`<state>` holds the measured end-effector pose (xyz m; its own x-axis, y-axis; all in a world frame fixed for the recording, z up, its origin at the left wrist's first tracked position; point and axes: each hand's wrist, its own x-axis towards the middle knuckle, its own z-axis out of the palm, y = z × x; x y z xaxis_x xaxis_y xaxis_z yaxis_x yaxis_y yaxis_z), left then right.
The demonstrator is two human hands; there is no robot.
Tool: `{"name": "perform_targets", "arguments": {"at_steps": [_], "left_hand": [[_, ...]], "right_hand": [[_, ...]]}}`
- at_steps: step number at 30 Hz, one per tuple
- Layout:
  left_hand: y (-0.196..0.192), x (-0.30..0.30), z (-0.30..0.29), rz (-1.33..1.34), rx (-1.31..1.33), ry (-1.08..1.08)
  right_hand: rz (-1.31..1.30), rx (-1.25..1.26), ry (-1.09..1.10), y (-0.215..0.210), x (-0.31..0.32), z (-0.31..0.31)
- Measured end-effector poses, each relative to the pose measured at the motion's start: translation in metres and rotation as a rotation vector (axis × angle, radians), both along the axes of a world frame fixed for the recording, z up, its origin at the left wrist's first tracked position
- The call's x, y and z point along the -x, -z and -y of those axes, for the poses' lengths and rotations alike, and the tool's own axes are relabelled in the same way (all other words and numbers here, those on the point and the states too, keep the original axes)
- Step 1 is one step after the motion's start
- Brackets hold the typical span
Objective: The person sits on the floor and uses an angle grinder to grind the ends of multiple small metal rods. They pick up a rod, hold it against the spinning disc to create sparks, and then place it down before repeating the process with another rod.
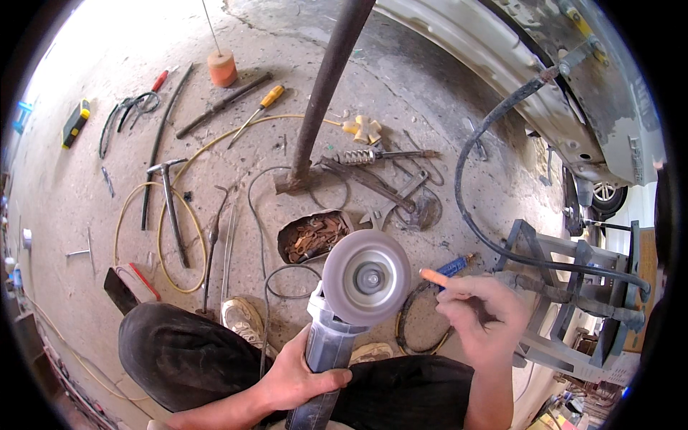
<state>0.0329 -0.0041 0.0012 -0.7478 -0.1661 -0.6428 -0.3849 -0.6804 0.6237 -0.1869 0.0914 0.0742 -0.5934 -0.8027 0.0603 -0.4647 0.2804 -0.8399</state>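
Observation:
An angle grinder (pixel 324 351) is in my left hand (pixel 294 380), its fingers and thumb wrapped round the grey body. Its round grey disc (pixel 394 276) faces up, with a metal nut at the centre. To the right, my right hand (pixel 491 315) is raised, the index finger stretched toward the disc and the thumb apart. The fingertip looks orange; I cannot make out whether anything small is there. Just beyond the disc lies an open container (pixel 281 247) of rusty metal pieces (pixel 315 236). A blue-handled tool (pixel 453 266) lies past my right hand.
A rusty upright pole (pixel 322 93) stands ahead. A hammer (pixel 172 208), a yellow-handled screwdriver (pixel 271 97), a wrench (pixel 401 197) and a yellow cable (pixel 118 233) lie on the concrete. A black hose (pixel 466 208) arcs to a metal stand (pixel 555 269) at right, below a vehicle panel (pixel 473 50).

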Motion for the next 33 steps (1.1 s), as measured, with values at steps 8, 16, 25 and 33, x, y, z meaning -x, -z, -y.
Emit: {"name": "perform_targets", "arguments": {"at_steps": [8,16,25,33], "left_hand": [[0.003,0.000,-0.002,-0.027,-0.023,-0.016],[0.003,0.001,-0.001,-0.030,-0.053,-0.020],[0.000,0.000,0.003,-0.006,-0.022,-0.006],[-0.004,-0.003,0.010,0.053,-0.116,-0.093]], "right_hand": [[0.435,-0.025,0.208,0.009,-0.008,-0.007],[0.416,-0.022,0.202,0.023,-0.009,-0.008],[0.425,-0.017,0.188,0.030,-0.012,-0.008],[0.510,-0.145,0.258,0.045,0.005,-0.008]]}}
